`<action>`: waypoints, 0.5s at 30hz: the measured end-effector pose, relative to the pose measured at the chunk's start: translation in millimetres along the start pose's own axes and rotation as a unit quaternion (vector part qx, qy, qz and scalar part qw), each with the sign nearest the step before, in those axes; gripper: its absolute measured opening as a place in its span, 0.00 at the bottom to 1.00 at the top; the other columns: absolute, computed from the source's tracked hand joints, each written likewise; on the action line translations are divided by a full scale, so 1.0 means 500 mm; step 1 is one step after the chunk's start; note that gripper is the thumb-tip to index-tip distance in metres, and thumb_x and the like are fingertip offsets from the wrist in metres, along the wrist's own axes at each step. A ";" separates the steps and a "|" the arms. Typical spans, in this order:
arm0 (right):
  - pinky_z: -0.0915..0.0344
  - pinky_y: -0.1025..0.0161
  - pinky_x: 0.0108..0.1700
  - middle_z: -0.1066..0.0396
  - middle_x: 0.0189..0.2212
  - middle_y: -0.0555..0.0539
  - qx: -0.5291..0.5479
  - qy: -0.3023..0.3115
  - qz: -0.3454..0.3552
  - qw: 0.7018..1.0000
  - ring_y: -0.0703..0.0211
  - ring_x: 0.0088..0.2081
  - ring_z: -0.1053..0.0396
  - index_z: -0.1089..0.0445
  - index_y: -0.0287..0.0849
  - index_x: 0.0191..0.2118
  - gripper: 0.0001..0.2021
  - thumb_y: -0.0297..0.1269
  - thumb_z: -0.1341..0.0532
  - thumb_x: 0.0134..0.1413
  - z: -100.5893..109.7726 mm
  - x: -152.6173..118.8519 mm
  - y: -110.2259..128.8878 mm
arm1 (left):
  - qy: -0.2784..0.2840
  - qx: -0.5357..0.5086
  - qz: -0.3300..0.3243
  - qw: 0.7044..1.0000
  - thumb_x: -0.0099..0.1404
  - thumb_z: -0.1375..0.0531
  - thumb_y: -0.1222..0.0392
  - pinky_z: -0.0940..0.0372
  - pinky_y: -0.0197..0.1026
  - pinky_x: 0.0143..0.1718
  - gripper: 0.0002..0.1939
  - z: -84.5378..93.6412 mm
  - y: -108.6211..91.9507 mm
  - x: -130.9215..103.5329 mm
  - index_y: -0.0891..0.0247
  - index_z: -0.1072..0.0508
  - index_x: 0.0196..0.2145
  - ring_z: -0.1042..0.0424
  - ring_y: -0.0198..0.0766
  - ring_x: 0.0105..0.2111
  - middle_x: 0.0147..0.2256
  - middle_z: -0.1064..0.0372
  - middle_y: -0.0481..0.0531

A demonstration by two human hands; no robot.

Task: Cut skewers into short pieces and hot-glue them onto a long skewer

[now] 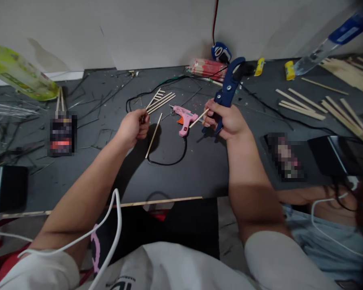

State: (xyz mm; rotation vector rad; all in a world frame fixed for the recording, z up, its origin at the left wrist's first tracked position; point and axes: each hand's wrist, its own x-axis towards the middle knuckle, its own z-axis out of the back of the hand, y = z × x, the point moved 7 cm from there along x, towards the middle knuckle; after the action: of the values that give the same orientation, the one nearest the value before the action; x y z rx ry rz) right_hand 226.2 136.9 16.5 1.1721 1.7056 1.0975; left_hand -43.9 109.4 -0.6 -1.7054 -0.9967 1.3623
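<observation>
My left hand (132,128) is closed on the ends of several thin wooden sticks (163,102). Short crosspieces sit between two of them like ladder rungs. My right hand (231,119) grips a dark blue pipe cutter (229,86), its curved head pointing up and away from me. The same hand's fingertips pinch a short wooden stick (197,119). Between both hands a pink glue gun (186,117) with an orange trigger lies on the dark table (181,177). A loose wooden stick (154,136) rests beside my left hand, apart from it.
Behind the glue gun lies a red-wrapped bundle of sticks (208,69) near a blue tape measure (221,52). More wooden strips (302,104) and a phone (284,156) are on the right. At left are a green packet (21,74) and scattered dark strands. A white cable (118,205) hangs before me.
</observation>
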 end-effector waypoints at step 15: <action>0.38 0.64 0.25 0.43 0.25 0.57 0.041 -0.006 -0.017 0.999 0.70 0.22 0.45 0.28 0.43 0.32 0.17 0.44 0.22 0.47 0.024 0.006 -0.003 | 0.006 0.029 -0.022 0.999 0.71 0.46 0.58 0.61 0.33 0.17 0.13 -0.021 -0.044 0.101 0.61 0.36 0.27 0.56 0.27 0.16 0.23 0.54 0.43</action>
State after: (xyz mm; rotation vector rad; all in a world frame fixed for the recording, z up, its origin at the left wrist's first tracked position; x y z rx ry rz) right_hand 236.0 142.0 10.8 1.1939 1.7702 1.0061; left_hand -29.3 163.7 -0.6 -1.6383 -0.9737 1.3387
